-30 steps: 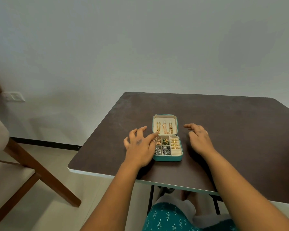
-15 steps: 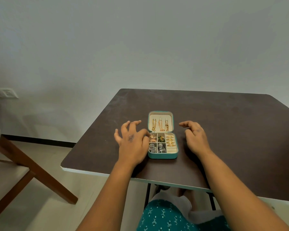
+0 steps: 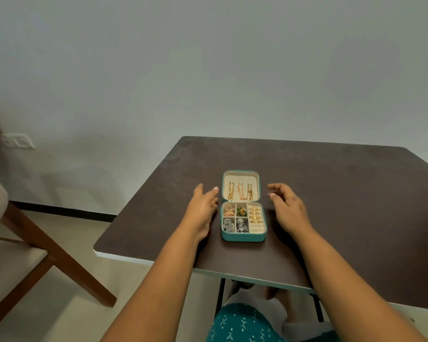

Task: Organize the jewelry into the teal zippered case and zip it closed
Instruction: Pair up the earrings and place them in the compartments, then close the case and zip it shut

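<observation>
Nothing readable here tbh. No words, brand names, numbers or signs on the jewelry case (image 3: 242, 236) at the center, on the dark table (image 3: 344, 193) under it, or on the wall socket (image 3: 17, 141) at the left edge.

Teal zippered case (image 3: 242, 236) lying open, unzipped, lid flat; jewelry (image 3: 240, 218) sorted in compartments.
</observation>
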